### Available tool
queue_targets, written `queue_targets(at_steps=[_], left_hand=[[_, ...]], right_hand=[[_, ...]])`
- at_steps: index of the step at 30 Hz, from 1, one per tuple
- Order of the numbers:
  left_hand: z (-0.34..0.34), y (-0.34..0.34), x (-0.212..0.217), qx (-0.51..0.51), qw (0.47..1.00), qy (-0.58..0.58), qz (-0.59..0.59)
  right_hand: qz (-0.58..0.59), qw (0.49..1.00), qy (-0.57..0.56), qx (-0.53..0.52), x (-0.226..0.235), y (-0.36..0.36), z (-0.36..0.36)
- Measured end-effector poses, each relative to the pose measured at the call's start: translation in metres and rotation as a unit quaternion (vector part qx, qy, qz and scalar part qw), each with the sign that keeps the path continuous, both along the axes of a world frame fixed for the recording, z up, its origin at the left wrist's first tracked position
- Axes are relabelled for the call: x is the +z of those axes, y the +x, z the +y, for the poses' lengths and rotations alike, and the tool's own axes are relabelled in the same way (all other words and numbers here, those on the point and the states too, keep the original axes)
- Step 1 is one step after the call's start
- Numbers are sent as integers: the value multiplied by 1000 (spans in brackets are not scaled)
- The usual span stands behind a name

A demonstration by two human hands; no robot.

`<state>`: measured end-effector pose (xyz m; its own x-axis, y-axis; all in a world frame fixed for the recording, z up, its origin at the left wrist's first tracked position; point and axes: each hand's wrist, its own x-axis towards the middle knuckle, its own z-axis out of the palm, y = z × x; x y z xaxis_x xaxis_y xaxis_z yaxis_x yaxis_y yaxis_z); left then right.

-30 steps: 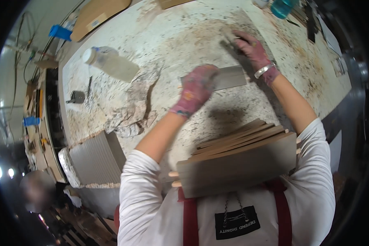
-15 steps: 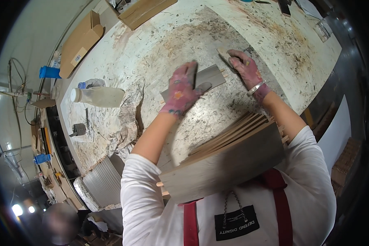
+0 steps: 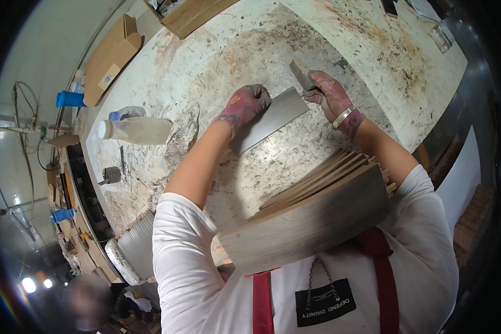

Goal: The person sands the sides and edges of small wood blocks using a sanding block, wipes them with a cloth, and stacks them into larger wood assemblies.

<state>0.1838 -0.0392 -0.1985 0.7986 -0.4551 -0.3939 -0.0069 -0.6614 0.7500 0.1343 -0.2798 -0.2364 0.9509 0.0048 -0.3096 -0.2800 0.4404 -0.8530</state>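
Observation:
A flat grey rectangular panel point(image 3: 275, 118) lies at a slant on the stained work table, its upper surface catching the light. My left hand point(image 3: 244, 106), in a soiled pink patterned glove, has its fingers curled at the panel's far left edge and grips it there. In my right hand point(image 3: 329, 94), gloved alike, is a small grey-brown block point(image 3: 301, 74), pinched between thumb and fingers. That block stands just beyond the panel's right end. Close to my chest is a stack of grey-faced wooden boards point(image 3: 312, 214) with thin pegs sticking out at the ends.
To the left lie a cloudy plastic bottle point(image 3: 136, 130), a crumpled cloth point(image 3: 178, 142) and a small dark metal piece point(image 3: 111, 175). Cardboard boxes point(image 3: 112, 58) sit along the far left edge. A clear container point(image 3: 441, 37) stands far right. A person point(image 3: 87, 300) is at lower left.
My left hand has gone from lying flat across the panel to gripping its far edge. The panel's surface looks brighter, and its end pegs no longer show. The block has turned more upright in my right hand.

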Motion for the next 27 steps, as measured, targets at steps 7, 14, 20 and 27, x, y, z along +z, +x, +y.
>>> queue_targets(at_steps=[7,14,20,27], left_hand=[[-38,23,-15,-20,999,28,-22],[-62,28,-10,-28,991,106,-80],[-47,38,-34,111,967,-203,104],[3,22,1,202,955,-212,44]], right_hand=[[-29,999,-19,-24,-3,-3,5],[-127,984,-127,-15,-12,-6,4],[-39,998,5,-50,-1,-5,9],[-25,999,16,-44,-9,-3,3]])
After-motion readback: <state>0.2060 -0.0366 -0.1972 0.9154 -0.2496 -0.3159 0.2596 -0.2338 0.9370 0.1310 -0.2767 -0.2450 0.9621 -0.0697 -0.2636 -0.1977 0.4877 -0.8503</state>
